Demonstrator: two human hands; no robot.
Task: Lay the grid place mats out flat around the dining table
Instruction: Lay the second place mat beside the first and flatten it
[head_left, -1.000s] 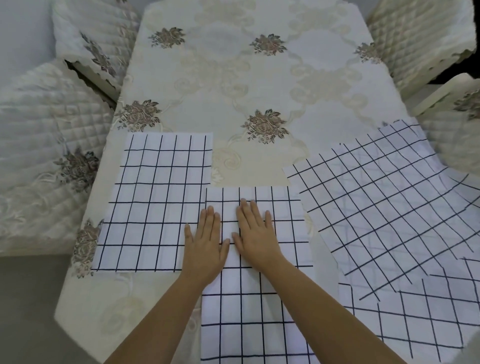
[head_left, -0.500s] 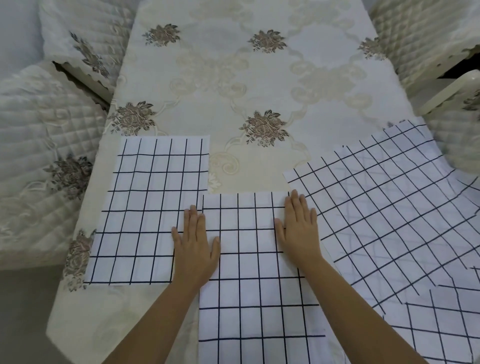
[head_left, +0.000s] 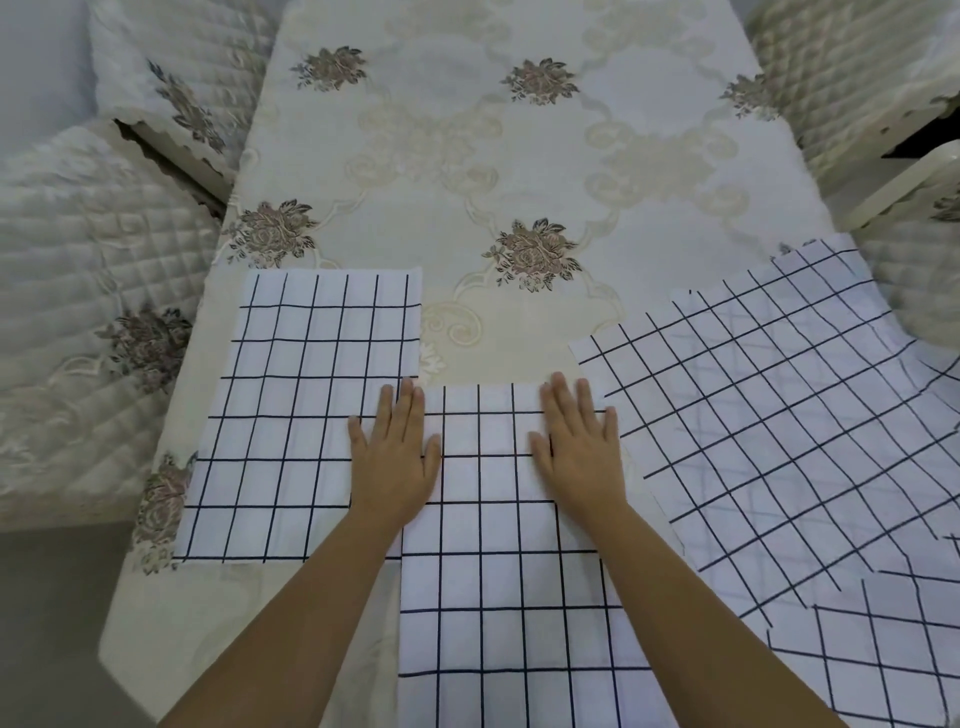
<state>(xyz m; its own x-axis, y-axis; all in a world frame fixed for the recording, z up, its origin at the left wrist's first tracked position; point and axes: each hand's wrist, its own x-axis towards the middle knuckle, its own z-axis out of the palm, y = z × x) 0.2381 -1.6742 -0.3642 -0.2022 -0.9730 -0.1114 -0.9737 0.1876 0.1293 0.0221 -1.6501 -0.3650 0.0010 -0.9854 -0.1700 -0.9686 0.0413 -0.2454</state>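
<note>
A white place mat with a dark grid (head_left: 488, 582) lies in front of me at the near edge of the dining table (head_left: 519, 171). My left hand (head_left: 395, 457) presses flat on its left edge, partly over a second grid mat (head_left: 301, 405) lying flat at the left. My right hand (head_left: 582, 452) presses flat near its right edge, fingers straight. A third grid mat (head_left: 779, 436) lies skewed at the right, its far side hanging over the table edge. A further grid mat (head_left: 893, 654) shows at the bottom right.
The table wears a cream cloth with embroidered flowers. Quilted chair covers stand at the left (head_left: 78, 312), far left (head_left: 176, 67) and far right (head_left: 852, 78); another chair (head_left: 924, 249) sits at the right edge. The floor (head_left: 47, 623) shows at the bottom left.
My hands have slid apart from the middle of the centre mat toward its left and right edges, staying flat on it. The view has shifted slightly.
</note>
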